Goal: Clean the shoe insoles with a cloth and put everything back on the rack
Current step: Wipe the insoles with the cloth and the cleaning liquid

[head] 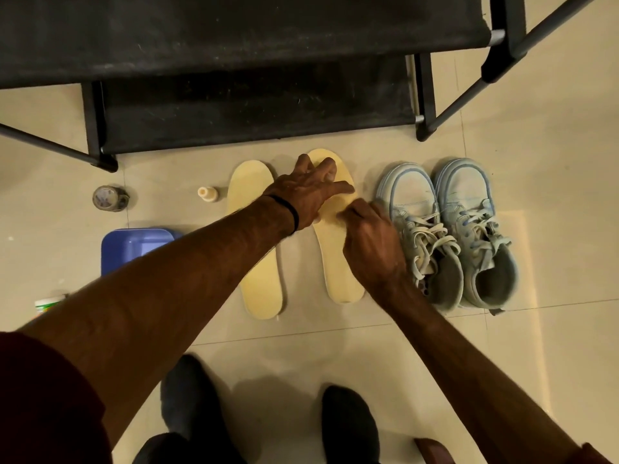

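Two pale yellow insoles lie side by side on the tiled floor in front of the black shoe rack (pixel 254 105). The left insole (pixel 261 283) is partly crossed by my left forearm. My left hand (pixel 308 192) reaches over it and rests with spread fingers on the toe end of the right insole (pixel 338 269). My right hand (pixel 371 242) has curled fingers that pinch this insole's right edge near its middle. A pair of white and light-blue sneakers (pixel 445 222) stands just right of the insoles. No cloth is in view.
A blue plastic basin (pixel 134 246), a small white bottle (pixel 207 194) and a roll of tape (pixel 109 197) sit to the left of the insoles. A white and green container (pixel 48 304) shows at the left edge. My feet in dark socks (pixel 187 396) stand below.
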